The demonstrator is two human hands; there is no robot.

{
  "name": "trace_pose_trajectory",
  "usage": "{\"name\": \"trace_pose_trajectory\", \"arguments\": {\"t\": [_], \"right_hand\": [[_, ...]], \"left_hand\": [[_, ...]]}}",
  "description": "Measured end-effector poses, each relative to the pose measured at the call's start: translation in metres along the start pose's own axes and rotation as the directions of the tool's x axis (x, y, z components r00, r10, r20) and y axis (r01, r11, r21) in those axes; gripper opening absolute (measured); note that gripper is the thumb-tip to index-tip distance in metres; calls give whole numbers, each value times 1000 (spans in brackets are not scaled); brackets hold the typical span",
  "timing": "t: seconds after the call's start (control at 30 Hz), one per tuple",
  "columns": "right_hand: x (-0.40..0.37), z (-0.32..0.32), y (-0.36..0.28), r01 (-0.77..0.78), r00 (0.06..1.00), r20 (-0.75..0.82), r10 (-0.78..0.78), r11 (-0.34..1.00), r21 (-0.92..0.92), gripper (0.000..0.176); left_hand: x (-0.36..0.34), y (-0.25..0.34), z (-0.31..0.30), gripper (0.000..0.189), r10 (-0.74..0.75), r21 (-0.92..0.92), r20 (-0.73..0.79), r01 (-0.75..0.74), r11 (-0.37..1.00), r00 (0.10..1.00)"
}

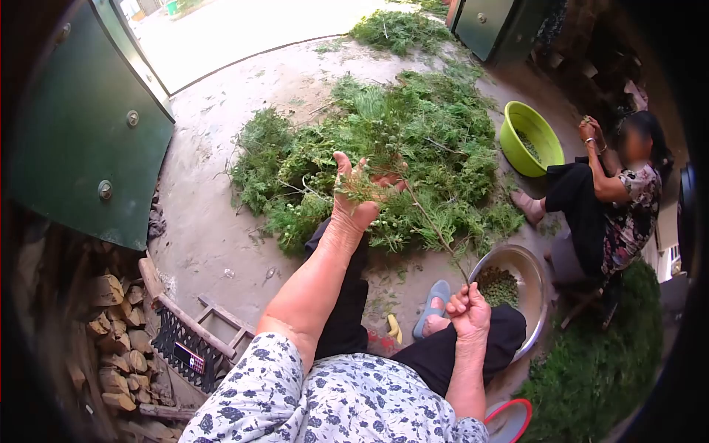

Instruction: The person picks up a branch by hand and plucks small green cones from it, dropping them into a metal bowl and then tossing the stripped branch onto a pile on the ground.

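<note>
We find no readable text, label, brand, number or sign. We note markings on the face of a small device (189, 358) lying on a black woven seat (176, 319), too small to read.

On your left you have a green metal door (88, 140), and near it there is a pile of cut firewood (118, 336). Beside this firewood you see a low wooden chair (193, 325) with black webbing (167, 344), and on the webbing lies a small device (189, 357). Farther from you, at the upper right, stands another green door (484, 28).
</note>
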State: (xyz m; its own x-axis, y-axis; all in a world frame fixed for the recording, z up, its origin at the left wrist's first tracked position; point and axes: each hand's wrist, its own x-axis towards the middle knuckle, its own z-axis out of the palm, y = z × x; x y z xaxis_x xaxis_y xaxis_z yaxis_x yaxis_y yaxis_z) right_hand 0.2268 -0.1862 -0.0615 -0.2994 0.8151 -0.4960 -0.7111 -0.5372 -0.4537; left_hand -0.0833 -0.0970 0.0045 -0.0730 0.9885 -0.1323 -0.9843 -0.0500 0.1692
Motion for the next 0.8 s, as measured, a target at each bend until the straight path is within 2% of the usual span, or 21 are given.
{"name": "trace_pose_trajectory", "arguments": {"t": [0.13, 0.2, 0.23, 0.27, 0.3, 0.33, 0.37, 0.43, 0.47, 0.5, 0.53, 0.57, 0.6, 0.63, 0.67, 0.7, 0.77, 0.8], "right_hand": [[4, -8, 17, -38, 999, -39, 33, 991, -129, 27], [5, -9, 20, -17, 997, -67, -24, 841, -541, 23], [6, -7, 22, -14, 997, -73, -29, 844, -536, 23], [7, -5, 26, 53, 992, -36, -124, 645, -762, 22], [7, -4, 29, 102, 980, 25, -200, 383, -918, 22], [8, -6, 31, 322, 920, 278, -278, 130, -938, 22], [7, -4, 34, 317, 919, 269, -287, 135, -939, 22], [6, 4, 39, 168, 985, 145, -94, 314, -934, 15], [6, 4, 42, 166, 985, 151, -78, 237, -957, 16], [9, 0, 50, 163, 986, 146, -86, 245, -956, 16], [14, -7, 60, 197, 977, 168, -134, 255, -947, 16], [15, -3, 67, 233, 965, 188, -184, 263, -936, 15], [9, 8, 70, 158, 980, 103, -169, 357, -921, 14], [11, 5, 76, 158, 979, 98, -177, 363, -918, 14], [14, 1, 84, 165, 978, 96, -185, 409, -898, 14], [17, -2, 89, 174, 977, 95, -192, 452, -875, 14], [18, -5, 94, 162, 979, 79, -187, 487, -858, 14], [18, -5, 95, 168, 979, 86, -184, 496, -852, 15]], "left_hand": [[6, 0, -11, 71, -5, 115, 81, -4, 993, 997], [7, -1, -16, 73, -18, 111, 92, 8, 994, 996], [6, -2, -15, 75, -30, 107, 107, 18, 994, 994], [2, -2, -10, 78, -51, 130, 98, 38, 991, 994], [2, -4, -11, 78, -61, 131, 98, 48, 990, 993], [2, -6, -12, 79, -64, 129, 83, 53, 990, 994], [1, -7, -12, 79, -69, 129, 68, 60, 990, 995], [-1, -12, -12, 81, -95, 101, 53, 89, 991, 994], [-2, -14, -12, 81, -75, 138, 75, 64, 988, 994], [-3, -15, -11, 82, -55, 175, 98, 37, 984, 994], [-7, -17, -11, 82, -31, 214, 34, 23, 977, 999], [-7, -19, -12, 82, -42, 221, 36, 33, 975, 998], [-7, -21, -14, 86, -30, 220, 57, 17, 975, 998], [-7, -22, -16, 90, -16, 217, 78, -1, 976, 997], [-9, -22, -19, 70, -40, 139, 125, 22, 990, 991], [-12, -24, -20, 70, -47, 142, 129, 28, 989, 991], [-15, -27, -19, 52, 32, 355, 156, -86, 931, 987], [-14, -25, -17, 53, -22, 322, 195, -42, 946, 981]]}}
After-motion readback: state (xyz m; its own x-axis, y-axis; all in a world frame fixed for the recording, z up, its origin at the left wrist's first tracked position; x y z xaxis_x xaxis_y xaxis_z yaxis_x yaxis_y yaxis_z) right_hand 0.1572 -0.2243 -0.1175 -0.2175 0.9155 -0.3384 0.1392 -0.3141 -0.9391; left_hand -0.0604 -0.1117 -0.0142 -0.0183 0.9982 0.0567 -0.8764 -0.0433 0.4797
